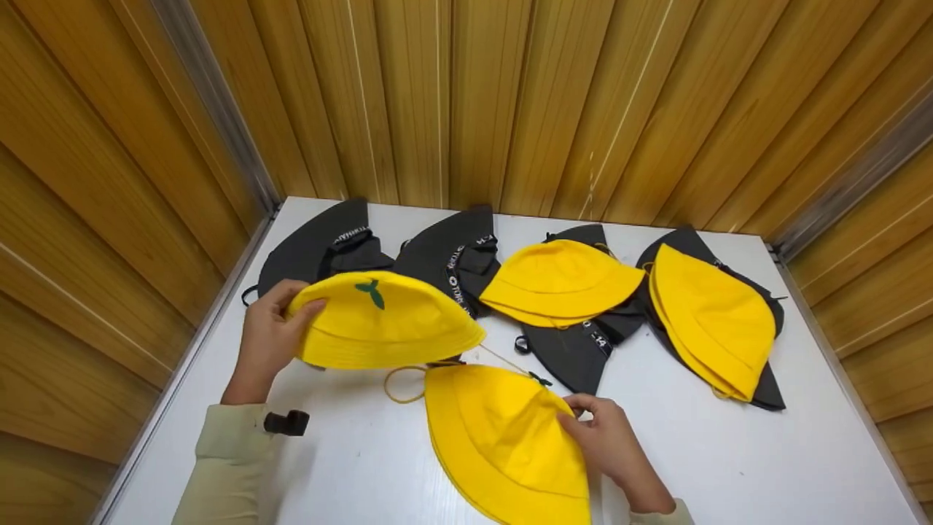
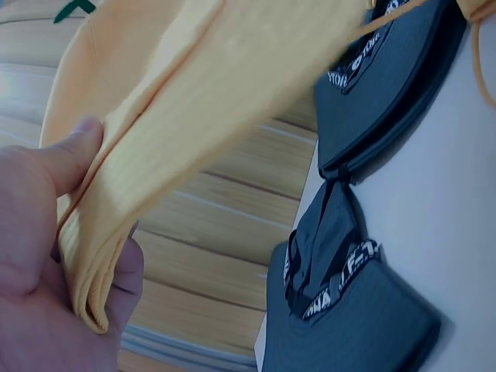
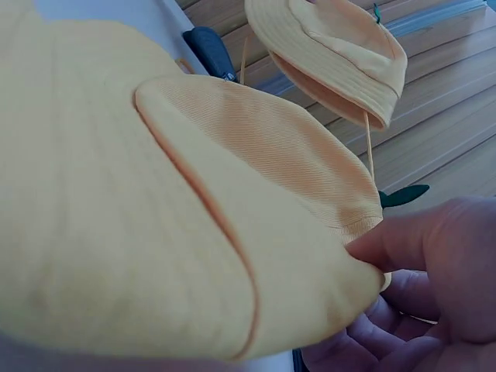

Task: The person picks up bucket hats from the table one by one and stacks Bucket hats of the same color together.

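My left hand (image 1: 273,332) pinches the left end of a yellow bucket hat (image 1: 386,328), folded flat, with a green sprout on it. In the left wrist view the thumb (image 2: 81,147) presses on the hat's fabric and the fingers lie behind it. A second yellow bucket hat (image 1: 510,437) hangs lower and to the right. My right hand (image 1: 609,441) grips its crown edge between thumb and fingers, close to a small green sprout (image 1: 540,379). A thin cord loop (image 1: 405,385) dangles at that hat's left side.
Black hats with white-lettered bands stand in a row at the back: one far left (image 1: 313,248), another (image 1: 444,255) beside it. Two more lie beneath yellow hats (image 1: 561,281) (image 1: 714,321) on the right. Wooden panel walls (image 1: 466,102) enclose the white table (image 1: 765,467).
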